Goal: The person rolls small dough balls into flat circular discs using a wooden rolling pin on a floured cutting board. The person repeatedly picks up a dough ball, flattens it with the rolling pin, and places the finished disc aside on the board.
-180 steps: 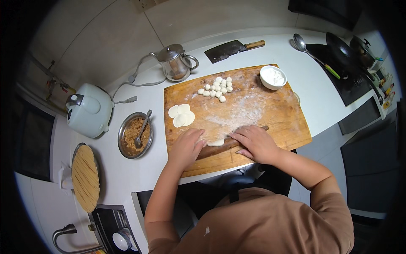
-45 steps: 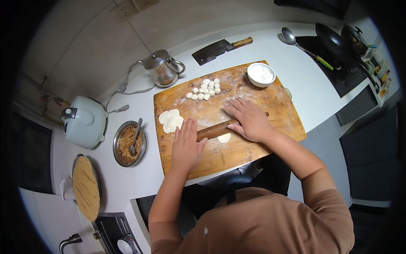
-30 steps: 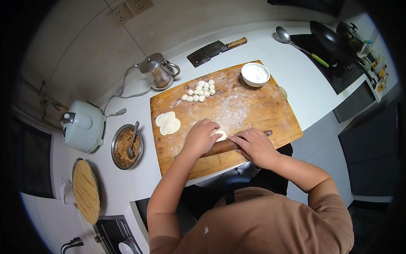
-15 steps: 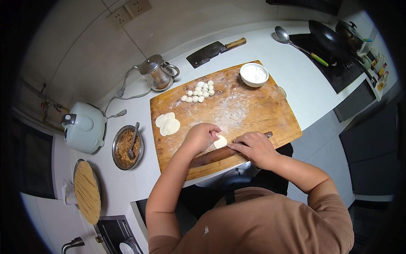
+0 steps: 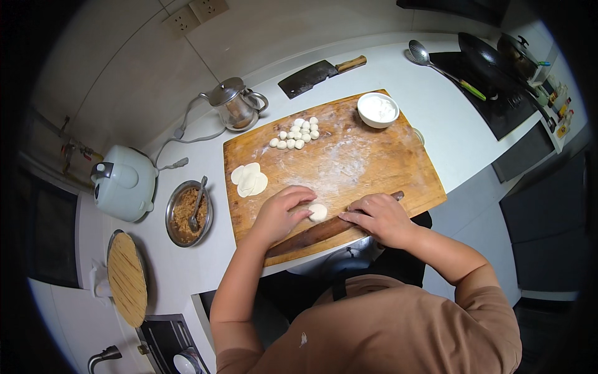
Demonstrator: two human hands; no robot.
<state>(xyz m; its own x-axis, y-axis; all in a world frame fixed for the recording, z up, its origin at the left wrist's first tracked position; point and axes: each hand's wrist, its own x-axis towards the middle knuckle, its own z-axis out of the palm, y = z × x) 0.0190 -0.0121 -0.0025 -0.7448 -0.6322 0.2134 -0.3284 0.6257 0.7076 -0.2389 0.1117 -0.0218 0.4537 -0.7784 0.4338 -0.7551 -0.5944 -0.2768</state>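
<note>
A small round dough wrapper lies flat on the wooden board near its front edge. Beside its left edge is my left hand, fingers stretched and apart from the thumb, whose tip is at or very near the dough. My right hand rests over the right part of a dark wooden rolling pin, fingers bent onto it. The pin lies just on my side of the wrapper. Several rolled wrappers overlap at the board's left, and several small dough balls are grouped farther back.
A white bowl of flour stands at the board's far right corner. Left of the board are a metal bowl of filling with a spoon, a rice cooker and a steel kettle. A cleaver lies behind the board.
My left hand has shifted left and its fingers have opened from a pinch at the wrapper's edge. The wrapper sits slightly farther left and looks rounder. My right hand stays on the rolling pin.
</note>
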